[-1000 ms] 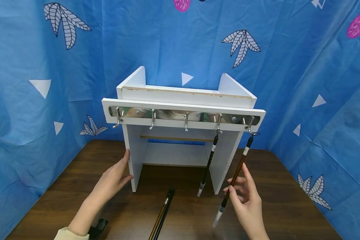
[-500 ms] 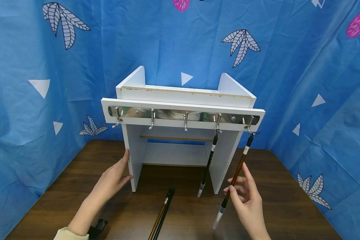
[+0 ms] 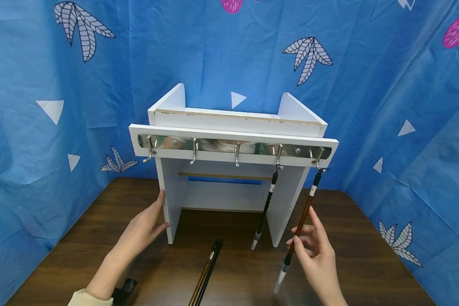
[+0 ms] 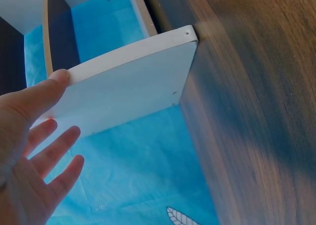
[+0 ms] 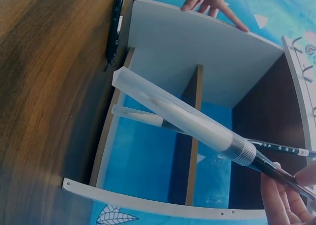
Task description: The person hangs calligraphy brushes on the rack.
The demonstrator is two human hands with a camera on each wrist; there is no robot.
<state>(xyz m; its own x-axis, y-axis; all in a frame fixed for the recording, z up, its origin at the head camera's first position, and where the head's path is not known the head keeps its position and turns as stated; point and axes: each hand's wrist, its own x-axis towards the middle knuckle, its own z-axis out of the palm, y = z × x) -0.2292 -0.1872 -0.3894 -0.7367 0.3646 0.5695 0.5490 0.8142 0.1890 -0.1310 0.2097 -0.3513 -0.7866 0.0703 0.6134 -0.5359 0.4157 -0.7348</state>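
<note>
My right hand [image 3: 315, 255] pinches the brown handle of a calligraphy brush [image 3: 303, 216], its bristle end down under a clear cap [image 5: 182, 113]. The brush's top loop is at the rightmost metal hook [image 3: 319, 158] of the white shelf's rail. A second, black calligraphy brush [image 3: 268, 204] hangs by its loop from the neighbouring hook. On the shelf's left side panel [image 4: 123, 94], my left hand [image 3: 143, 229] rests with its thumb on the front edge and its other fingers extended by the outer face.
More brushes [image 3: 206, 274] lie together on the dark wooden table [image 3: 363, 255], in front of the white shelf [image 3: 237, 127]. Three hooks further left on the rail [image 3: 214, 156] carry nothing. A black object [image 3: 125, 290] sits near my left forearm. Blue patterned cloth surrounds the table.
The held brush has swung slightly, its top a little to the left and its capped tip a little to the right. My left hand stays in place on the shelf panel.
</note>
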